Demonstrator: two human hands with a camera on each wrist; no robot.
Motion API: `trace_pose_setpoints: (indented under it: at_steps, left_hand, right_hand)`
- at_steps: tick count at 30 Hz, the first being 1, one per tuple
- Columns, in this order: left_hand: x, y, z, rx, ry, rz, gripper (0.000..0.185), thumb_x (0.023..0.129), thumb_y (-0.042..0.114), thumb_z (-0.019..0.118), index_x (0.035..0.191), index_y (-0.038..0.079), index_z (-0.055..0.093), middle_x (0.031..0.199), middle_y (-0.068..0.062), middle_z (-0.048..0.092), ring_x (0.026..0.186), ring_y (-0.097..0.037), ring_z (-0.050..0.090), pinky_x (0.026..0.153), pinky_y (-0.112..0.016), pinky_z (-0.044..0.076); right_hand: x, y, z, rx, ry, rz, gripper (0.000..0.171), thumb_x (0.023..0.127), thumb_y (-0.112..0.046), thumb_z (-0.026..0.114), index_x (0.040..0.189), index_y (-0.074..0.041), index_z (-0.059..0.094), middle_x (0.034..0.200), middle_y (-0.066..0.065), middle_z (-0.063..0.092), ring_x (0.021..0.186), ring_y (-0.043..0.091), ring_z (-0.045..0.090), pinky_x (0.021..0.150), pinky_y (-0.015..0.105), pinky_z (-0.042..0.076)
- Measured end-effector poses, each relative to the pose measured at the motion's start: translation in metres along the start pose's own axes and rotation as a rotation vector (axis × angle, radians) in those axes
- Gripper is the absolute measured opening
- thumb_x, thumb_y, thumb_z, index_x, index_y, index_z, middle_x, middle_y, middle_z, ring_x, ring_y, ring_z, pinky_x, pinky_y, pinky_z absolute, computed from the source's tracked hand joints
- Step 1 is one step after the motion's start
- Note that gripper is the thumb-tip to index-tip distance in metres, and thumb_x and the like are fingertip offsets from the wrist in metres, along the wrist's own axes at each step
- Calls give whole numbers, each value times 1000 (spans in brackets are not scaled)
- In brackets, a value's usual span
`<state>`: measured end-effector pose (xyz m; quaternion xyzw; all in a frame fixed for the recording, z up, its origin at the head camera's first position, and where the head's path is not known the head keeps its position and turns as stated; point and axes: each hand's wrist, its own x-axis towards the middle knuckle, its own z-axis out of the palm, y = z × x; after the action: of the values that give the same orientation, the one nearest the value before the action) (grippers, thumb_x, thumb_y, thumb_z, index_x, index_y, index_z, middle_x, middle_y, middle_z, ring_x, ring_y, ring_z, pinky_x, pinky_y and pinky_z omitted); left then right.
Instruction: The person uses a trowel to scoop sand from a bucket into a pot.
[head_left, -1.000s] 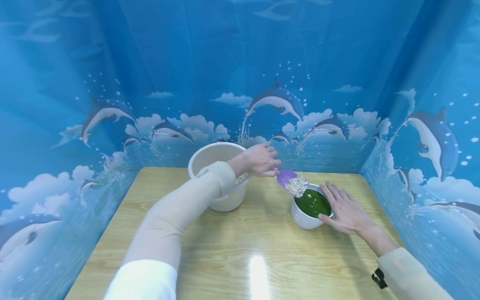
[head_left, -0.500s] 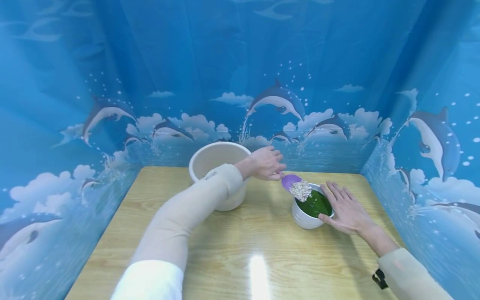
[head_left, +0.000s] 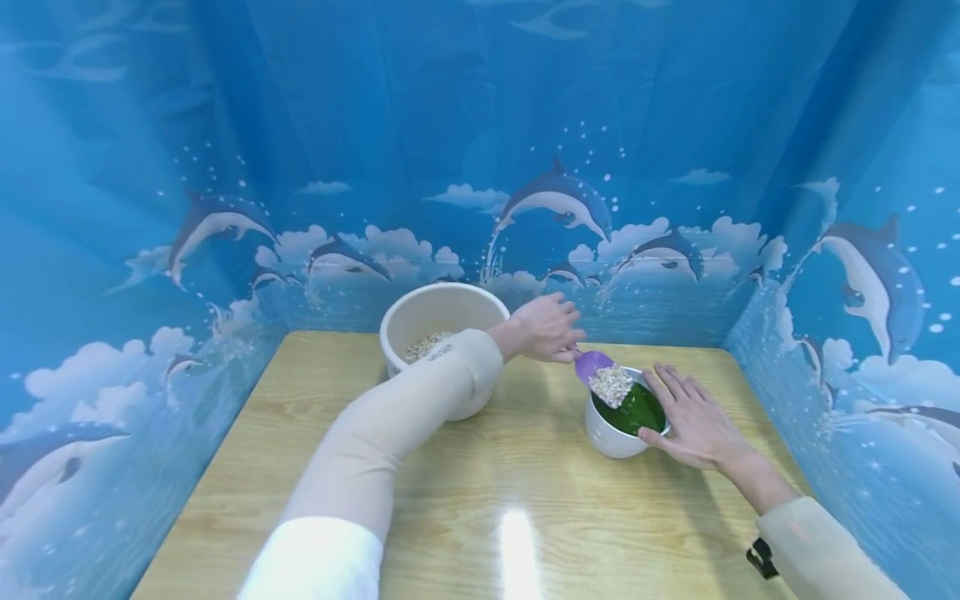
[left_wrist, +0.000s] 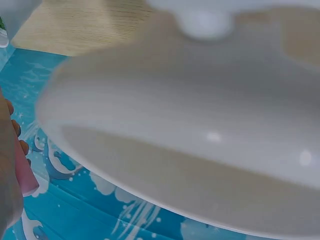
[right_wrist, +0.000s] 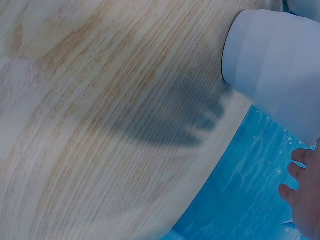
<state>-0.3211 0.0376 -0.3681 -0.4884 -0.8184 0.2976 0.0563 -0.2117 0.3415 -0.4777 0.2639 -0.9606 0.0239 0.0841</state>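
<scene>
My left hand (head_left: 546, 327) grips the pink handle (left_wrist: 26, 175) of a small purple scoop (head_left: 591, 365). Pale, coarse granules (head_left: 611, 385) heap on its blade, which tilts down over the near-left part of a white ribbed pot (head_left: 613, 442). Inside the pot shows a dark green surface (head_left: 639, 412). With fingers spread and fairly straight, my right hand (head_left: 693, 425) rests at the pot's right rim. In the right wrist view, its fingertips (right_wrist: 299, 156) appear beside the pot wall (right_wrist: 280, 65). The left forearm passes over a large white bucket (head_left: 457, 307).
More pale granules (head_left: 426, 343) lie inside the bucket, partly hidden by the sleeve (head_left: 420, 408). Both containers stand on a wooden table (head_left: 480, 483). A blue dolphin-print curtain (head_left: 420, 125) encloses the back and sides.
My left hand has moved right with the loaded scoop, bringing its blade further over the pot. More of the bucket's contents now shows. The right hand stays at the pot.
</scene>
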Motion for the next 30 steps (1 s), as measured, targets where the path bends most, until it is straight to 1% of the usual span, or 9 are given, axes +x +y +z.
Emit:
trace_pose_setpoints:
  at_steps: [7,12,18,25,30]
  left_hand:
    - [10,7,-3,-5,-16,-5,60,109,64,24,143,28,57,138,0,66,129,-19,59,109,-39,46]
    - [12,10,-2,-4,-20,-10,60,109,64,24,145,28,56,141,-1,65,133,-20,58,113,-40,46]
    - [13,12,-1,26,-19,-23,61,109,64,23,148,29,55,144,-1,64,134,-20,58,114,-40,45]
    - [16,19,-5,91,-3,-32,59,110,64,22,142,29,57,138,0,65,127,-19,57,110,-38,44]
    - [18,21,-7,118,1,-31,57,110,62,22,141,29,57,138,0,65,127,-19,57,108,-39,43]
  right_hand:
    - [0,0,0,7,-10,4,100,93,-62,64,162,2,30,166,33,33,152,52,35,122,66,31]
    - [0,-1,-1,6,-17,10,99,94,-62,63,162,2,30,166,32,33,153,52,34,122,66,31]
    - [0,-1,0,7,-15,15,98,95,-61,64,162,2,30,166,32,34,152,52,34,121,67,32]
    - [0,0,1,13,-37,30,98,96,-61,63,163,2,28,167,32,31,154,52,31,123,68,29]
    - [0,1,2,12,-42,35,98,96,-61,62,163,1,27,168,31,31,154,52,31,123,68,29]
